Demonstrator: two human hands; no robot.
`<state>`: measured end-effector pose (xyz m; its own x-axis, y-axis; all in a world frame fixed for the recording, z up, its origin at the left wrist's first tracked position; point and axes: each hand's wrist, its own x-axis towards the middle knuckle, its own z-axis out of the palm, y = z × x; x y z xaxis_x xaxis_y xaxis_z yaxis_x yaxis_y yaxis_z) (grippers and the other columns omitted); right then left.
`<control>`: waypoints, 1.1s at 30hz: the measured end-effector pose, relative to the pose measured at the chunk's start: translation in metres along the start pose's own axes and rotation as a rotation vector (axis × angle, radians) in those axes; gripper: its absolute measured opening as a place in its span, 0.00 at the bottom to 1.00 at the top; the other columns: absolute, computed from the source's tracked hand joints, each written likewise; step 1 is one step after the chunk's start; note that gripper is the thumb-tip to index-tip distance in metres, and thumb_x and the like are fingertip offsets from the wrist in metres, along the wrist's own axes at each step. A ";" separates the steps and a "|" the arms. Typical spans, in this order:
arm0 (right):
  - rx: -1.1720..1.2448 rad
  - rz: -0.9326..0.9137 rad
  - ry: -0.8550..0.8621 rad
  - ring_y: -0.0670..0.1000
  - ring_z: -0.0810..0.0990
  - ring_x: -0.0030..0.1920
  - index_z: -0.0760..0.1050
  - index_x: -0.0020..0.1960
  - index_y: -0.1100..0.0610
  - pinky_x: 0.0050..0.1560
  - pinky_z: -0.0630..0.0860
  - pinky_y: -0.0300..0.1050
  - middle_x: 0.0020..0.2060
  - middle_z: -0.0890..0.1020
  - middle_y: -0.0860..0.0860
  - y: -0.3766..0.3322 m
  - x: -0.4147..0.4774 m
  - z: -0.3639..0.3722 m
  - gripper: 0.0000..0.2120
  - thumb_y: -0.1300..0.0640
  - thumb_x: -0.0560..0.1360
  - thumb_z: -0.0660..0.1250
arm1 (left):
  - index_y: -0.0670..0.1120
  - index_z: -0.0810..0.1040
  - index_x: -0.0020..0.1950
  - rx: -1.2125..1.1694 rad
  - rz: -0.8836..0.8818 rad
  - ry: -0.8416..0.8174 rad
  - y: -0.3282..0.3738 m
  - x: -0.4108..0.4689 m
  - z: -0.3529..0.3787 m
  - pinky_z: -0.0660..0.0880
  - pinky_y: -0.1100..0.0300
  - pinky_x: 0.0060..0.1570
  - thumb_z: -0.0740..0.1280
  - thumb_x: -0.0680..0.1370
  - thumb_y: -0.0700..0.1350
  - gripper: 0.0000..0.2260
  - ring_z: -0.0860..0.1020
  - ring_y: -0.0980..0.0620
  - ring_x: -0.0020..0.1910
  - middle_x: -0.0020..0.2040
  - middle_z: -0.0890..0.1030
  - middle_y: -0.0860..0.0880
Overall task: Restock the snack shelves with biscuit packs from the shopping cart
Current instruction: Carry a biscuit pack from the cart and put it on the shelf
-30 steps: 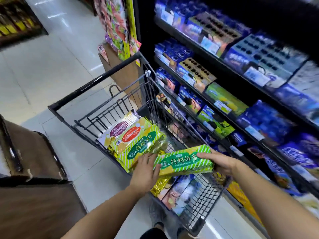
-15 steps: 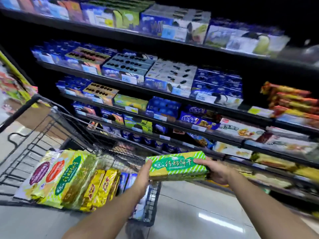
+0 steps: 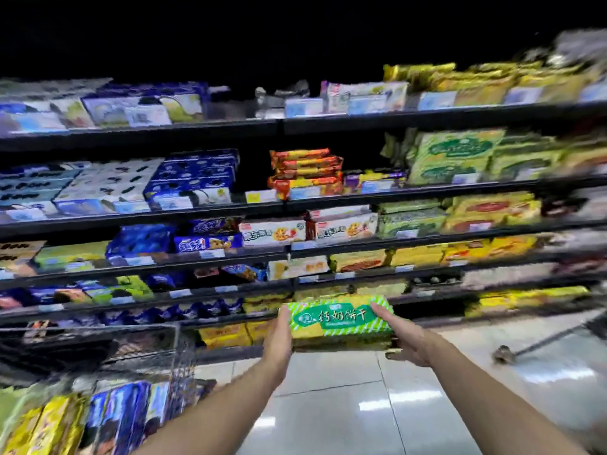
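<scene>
I hold a green-and-yellow striped biscuit pack (image 3: 340,318) flat between both hands, in front of the lower shelves. My left hand (image 3: 279,339) presses on its left end and my right hand (image 3: 405,339) grips its right end. The black wire shopping cart (image 3: 177,362) stands at the lower left, with yellow and blue biscuit packs (image 3: 108,418) inside. The snack shelves (image 3: 282,211) fill the view ahead. Matching green packs (image 3: 453,156) sit on an upper shelf at the right.
Blue cookie boxes (image 3: 193,178) fill the left half of the shelves, orange and yellow packs (image 3: 305,172) the middle and right. Glossy white floor tiles (image 3: 361,405) lie below my arms. A second trolley's wheel and bar (image 3: 505,354) stand at the right.
My view has swung right from the cart toward the shelves. Both hands have carried the green pack out of the cart and rightward along the shelf front.
</scene>
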<state>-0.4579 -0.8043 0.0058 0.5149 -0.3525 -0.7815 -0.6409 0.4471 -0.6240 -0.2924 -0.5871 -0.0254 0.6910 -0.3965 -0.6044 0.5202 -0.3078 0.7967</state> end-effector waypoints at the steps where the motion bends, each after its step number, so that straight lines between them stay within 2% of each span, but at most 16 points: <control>1: 0.003 0.002 0.017 0.50 0.77 0.62 0.77 0.64 0.46 0.51 0.75 0.48 0.62 0.80 0.46 0.004 -0.005 -0.021 0.34 0.27 0.66 0.68 | 0.50 0.79 0.66 0.038 0.016 -0.010 0.004 -0.002 0.018 0.71 0.48 0.68 0.57 0.79 0.70 0.29 0.79 0.48 0.62 0.63 0.82 0.49; 4: 0.045 -0.015 0.025 0.50 0.81 0.51 0.79 0.63 0.50 0.46 0.73 0.48 0.56 0.84 0.50 0.013 -0.015 -0.072 0.32 0.29 0.68 0.70 | 0.54 0.79 0.65 0.075 0.014 -0.079 0.011 0.000 0.065 0.77 0.54 0.56 0.57 0.78 0.71 0.27 0.80 0.51 0.58 0.64 0.81 0.50; 6: 0.072 -0.046 0.033 0.50 0.82 0.44 0.79 0.63 0.53 0.43 0.72 0.47 0.49 0.86 0.51 0.016 -0.018 -0.100 0.27 0.37 0.71 0.71 | 0.54 0.77 0.68 0.102 -0.020 -0.135 0.015 0.008 0.091 0.79 0.49 0.58 0.57 0.77 0.72 0.30 0.81 0.47 0.60 0.65 0.80 0.48; 8: 0.115 -0.069 0.025 0.52 0.82 0.45 0.78 0.63 0.57 0.43 0.73 0.46 0.48 0.86 0.54 0.016 -0.017 -0.124 0.22 0.46 0.74 0.71 | 0.54 0.75 0.71 0.142 -0.043 -0.189 0.018 0.019 0.113 0.78 0.45 0.61 0.58 0.75 0.74 0.33 0.80 0.44 0.62 0.66 0.80 0.47; 10: 0.148 -0.096 0.001 0.53 0.83 0.52 0.78 0.63 0.58 0.52 0.78 0.48 0.53 0.86 0.54 0.013 -0.013 -0.145 0.21 0.51 0.73 0.72 | 0.54 0.73 0.72 0.183 -0.064 -0.228 0.025 0.028 0.130 0.73 0.42 0.66 0.60 0.73 0.73 0.35 0.76 0.43 0.66 0.69 0.77 0.47; 12: 0.160 -0.129 -0.008 0.53 0.82 0.60 0.78 0.64 0.59 0.60 0.79 0.47 0.58 0.85 0.55 0.007 -0.006 -0.163 0.22 0.52 0.74 0.73 | 0.52 0.72 0.73 0.205 -0.088 -0.284 0.032 0.041 0.147 0.74 0.43 0.65 0.64 0.72 0.67 0.33 0.77 0.42 0.65 0.70 0.76 0.46; 16: 0.189 -0.184 0.031 0.50 0.84 0.56 0.77 0.63 0.63 0.49 0.80 0.39 0.57 0.85 0.56 -0.010 0.019 -0.191 0.18 0.56 0.76 0.72 | 0.47 0.78 0.60 0.171 -0.037 -0.469 0.055 0.065 0.175 0.82 0.57 0.41 0.68 0.73 0.48 0.16 0.86 0.50 0.47 0.51 0.86 0.46; 17: 0.190 -0.193 0.042 0.50 0.85 0.55 0.78 0.62 0.63 0.50 0.80 0.39 0.57 0.85 0.56 -0.015 0.026 -0.196 0.17 0.56 0.77 0.71 | 0.46 0.78 0.58 0.225 0.000 -0.492 0.063 0.074 0.181 0.81 0.57 0.45 0.68 0.71 0.48 0.17 0.85 0.51 0.49 0.52 0.86 0.47; 20: 0.174 -0.215 0.065 0.49 0.84 0.55 0.78 0.62 0.62 0.57 0.78 0.41 0.56 0.85 0.55 -0.034 0.045 -0.209 0.14 0.59 0.78 0.69 | 0.43 0.77 0.63 0.406 0.097 -0.539 0.084 0.102 0.193 0.73 0.47 0.68 0.69 0.68 0.50 0.24 0.80 0.46 0.62 0.60 0.83 0.46; 22: 0.168 -0.231 0.074 0.50 0.84 0.56 0.78 0.63 0.63 0.58 0.77 0.41 0.56 0.85 0.55 -0.045 0.058 -0.218 0.14 0.60 0.79 0.69 | 0.41 0.76 0.64 0.448 0.090 -0.576 0.094 0.121 0.199 0.70 0.44 0.70 0.72 0.73 0.45 0.21 0.79 0.44 0.64 0.61 0.83 0.44; 24: 0.160 -0.229 0.072 0.50 0.84 0.56 0.77 0.63 0.63 0.55 0.77 0.39 0.57 0.85 0.55 -0.056 0.068 -0.227 0.13 0.61 0.79 0.68 | 0.40 0.76 0.65 0.494 0.088 -0.607 0.101 0.135 0.205 0.70 0.45 0.71 0.72 0.77 0.40 0.17 0.79 0.44 0.64 0.62 0.83 0.44; 26: 0.143 -0.207 0.059 0.50 0.84 0.56 0.77 0.62 0.63 0.51 0.78 0.37 0.57 0.85 0.56 -0.066 0.075 -0.235 0.12 0.65 0.79 0.67 | 0.42 0.77 0.65 0.538 0.116 -0.614 0.107 0.144 0.210 0.72 0.49 0.69 0.72 0.78 0.42 0.16 0.81 0.48 0.62 0.60 0.84 0.47; 28: 0.078 -0.201 0.043 0.51 0.83 0.59 0.78 0.62 0.63 0.54 0.78 0.38 0.57 0.85 0.54 -0.074 0.084 -0.243 0.13 0.69 0.78 0.66 | 0.44 0.79 0.60 0.581 0.152 -0.601 0.113 0.150 0.215 0.78 0.64 0.57 0.73 0.78 0.45 0.12 0.84 0.59 0.48 0.51 0.86 0.55; 30: -0.004 -0.239 0.018 0.51 0.82 0.61 0.79 0.61 0.62 0.61 0.76 0.41 0.57 0.85 0.53 -0.082 0.094 -0.255 0.14 0.70 0.77 0.66 | 0.46 0.79 0.56 0.611 0.195 -0.581 0.116 0.156 0.222 0.74 0.72 0.40 0.74 0.77 0.46 0.10 0.80 0.65 0.37 0.42 0.85 0.60; 31: -0.039 -0.266 0.006 0.51 0.82 0.61 0.79 0.61 0.61 0.62 0.75 0.42 0.57 0.85 0.52 -0.085 0.099 -0.262 0.14 0.70 0.77 0.67 | 0.47 0.79 0.55 0.627 0.233 -0.554 0.115 0.158 0.226 0.74 0.71 0.40 0.75 0.77 0.46 0.10 0.81 0.64 0.38 0.43 0.86 0.59; 33: -0.097 -0.330 0.010 0.49 0.82 0.61 0.79 0.61 0.59 0.58 0.75 0.38 0.57 0.85 0.51 -0.088 0.109 -0.277 0.15 0.69 0.76 0.69 | 0.49 0.80 0.56 0.642 0.345 -0.454 0.111 0.162 0.236 0.78 0.60 0.51 0.75 0.75 0.47 0.11 0.82 0.58 0.48 0.51 0.86 0.55</control>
<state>-0.5027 -1.1096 -0.0261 0.6980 -0.4735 -0.5371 -0.4923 0.2273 -0.8402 -0.2417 -0.8896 -0.0366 0.4194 -0.8234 -0.3823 -0.1619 -0.4822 0.8610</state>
